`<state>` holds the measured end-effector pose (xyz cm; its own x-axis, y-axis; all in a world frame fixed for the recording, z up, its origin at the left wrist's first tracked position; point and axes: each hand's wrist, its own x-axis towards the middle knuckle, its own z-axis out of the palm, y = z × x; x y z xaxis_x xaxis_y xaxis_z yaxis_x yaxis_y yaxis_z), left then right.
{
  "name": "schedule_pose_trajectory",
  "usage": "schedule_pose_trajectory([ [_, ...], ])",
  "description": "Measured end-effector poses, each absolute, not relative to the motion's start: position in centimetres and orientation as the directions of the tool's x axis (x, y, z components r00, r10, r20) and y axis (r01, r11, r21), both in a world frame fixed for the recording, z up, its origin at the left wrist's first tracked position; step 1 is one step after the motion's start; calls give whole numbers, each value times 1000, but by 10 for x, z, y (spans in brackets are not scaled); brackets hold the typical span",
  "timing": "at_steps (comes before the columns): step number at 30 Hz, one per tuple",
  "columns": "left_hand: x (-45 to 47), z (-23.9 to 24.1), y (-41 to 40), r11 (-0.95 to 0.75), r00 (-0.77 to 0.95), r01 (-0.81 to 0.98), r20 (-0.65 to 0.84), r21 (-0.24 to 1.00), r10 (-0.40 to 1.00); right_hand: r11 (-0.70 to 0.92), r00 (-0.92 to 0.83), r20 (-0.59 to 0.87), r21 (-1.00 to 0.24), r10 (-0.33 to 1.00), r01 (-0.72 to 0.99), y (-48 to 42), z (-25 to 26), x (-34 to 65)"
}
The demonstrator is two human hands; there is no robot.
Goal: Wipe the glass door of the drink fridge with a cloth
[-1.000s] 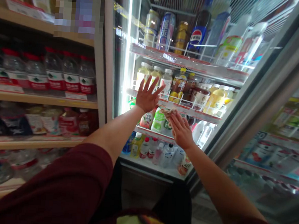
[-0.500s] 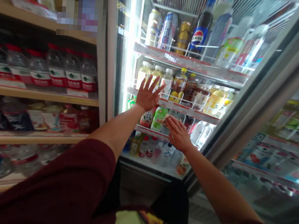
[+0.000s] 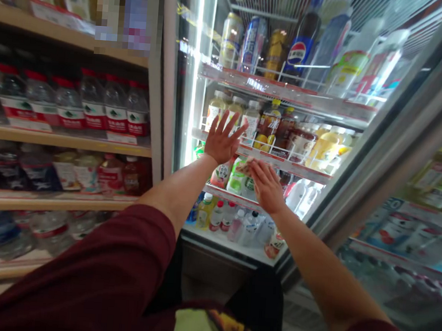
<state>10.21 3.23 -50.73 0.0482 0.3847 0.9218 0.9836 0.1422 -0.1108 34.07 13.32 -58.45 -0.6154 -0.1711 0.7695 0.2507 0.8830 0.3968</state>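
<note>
My left hand (image 3: 223, 138) is spread flat with its fingers apart, seemingly against the glass door (image 3: 184, 178) of a lit drinks fridge. It holds nothing and covers part of the middle row of bottles. Lower and to the right, my right hand (image 3: 268, 185) presses a small crumpled cloth (image 3: 246, 166), pale pinkish, with the fingers together over it. Just below the cloth is a green-labelled bottle (image 3: 236, 175). Behind the glass, above my hands, stand a cola bottle (image 3: 300, 47) and several cans.
On the left, wooden shelves (image 3: 67, 135) carry red-capped water bottles (image 3: 94, 107) and other drinks. A metal door frame (image 3: 380, 161) slants along the right, with another stocked fridge beyond it. My knees are close below the fridge's bottom edge (image 3: 219, 243).
My right hand and the cloth have moved slightly up. The left hand stays spread in about the same place. The whole view has shifted a little.
</note>
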Motion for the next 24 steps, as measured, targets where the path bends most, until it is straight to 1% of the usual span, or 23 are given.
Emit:
schedule_pose_trajectory([
  [3,101,-508,33,144,54,982,919,-119,391,892,-486,869,291,-95,347,132,-555,326],
  [5,101,-508,32,131,57,985,922,-115,382,900,-461,886,234,-41,368,129,-550,318],
  [6,102,-508,32,125,56,986,925,-111,375,903,-476,879,225,-26,365,127,-555,315],
  [8,103,-507,31,119,50,988,929,-101,368,913,-558,829,252,-33,321,122,-579,312],
  [9,103,-507,31,117,47,988,929,-96,368,918,-618,783,287,-61,273,120,-594,312],
  [12,101,-508,31,115,47,989,924,-97,380,905,-784,582,420,-216,63,117,-631,317],
  [13,100,-509,32,119,47,988,921,-100,386,894,-805,537,449,-253,18,118,-635,319],
  [14,99,-509,32,124,46,987,919,-102,391,886,-808,524,463,-270,4,119,-634,322],
  [16,98,-510,33,131,45,986,917,-106,397,893,-770,594,445,-234,73,124,-620,329],
  [18,98,-510,34,129,46,986,917,-105,396,903,-675,720,384,-162,194,130,-604,336],
  [20,100,-509,33,123,43,988,922,-98,386,896,-574,810,339,-122,288,134,-598,345],
  [22,101,-509,33,126,34,988,925,-88,378,882,-552,824,350,-130,315,136,-607,357],
  [24,102,-508,33,136,29,987,928,-86,373,872,-624,763,411,-168,267,138,-625,370],
])
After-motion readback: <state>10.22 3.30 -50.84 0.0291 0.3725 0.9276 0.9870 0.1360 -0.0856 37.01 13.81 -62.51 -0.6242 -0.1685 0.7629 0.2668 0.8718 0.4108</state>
